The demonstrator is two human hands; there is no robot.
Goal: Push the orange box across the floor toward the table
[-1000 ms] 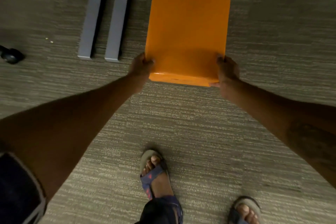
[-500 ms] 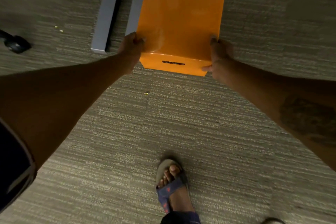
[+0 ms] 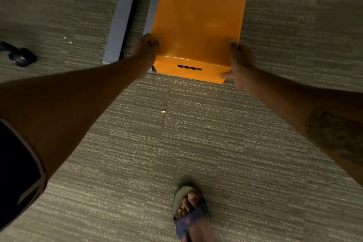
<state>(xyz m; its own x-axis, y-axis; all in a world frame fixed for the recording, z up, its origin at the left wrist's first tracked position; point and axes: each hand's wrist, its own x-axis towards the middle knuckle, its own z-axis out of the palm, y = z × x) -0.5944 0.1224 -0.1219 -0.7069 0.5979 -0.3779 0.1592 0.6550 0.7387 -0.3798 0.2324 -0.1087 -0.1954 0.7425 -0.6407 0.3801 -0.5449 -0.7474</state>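
Observation:
A tall orange box [image 3: 198, 15] stands on the carpet at the top centre, its near face showing a dark slot. My left hand [image 3: 146, 50] grips its near left corner, fingers curled over the top edge. My right hand [image 3: 238, 63] grips the near right corner, thumb along the lower face. Both arms are stretched out forward. The box's far end runs out of the frame. Grey metal table legs [image 3: 119, 19] lie just left of the box, one of them touching or nearly touching its left side.
A black chair caster [image 3: 20, 57] sits on the carpet at the far left. My sandalled foot [image 3: 191, 216] is at the bottom centre. Small crumbs [image 3: 162, 111] lie on the grey-green carpet. Open carpet [image 3: 294, 25] lies to the right of the box.
The box has slid forward over the carpet alongside the grey legs, with both hands staying on its near corners. My foot has stepped forward and only one foot shows now.

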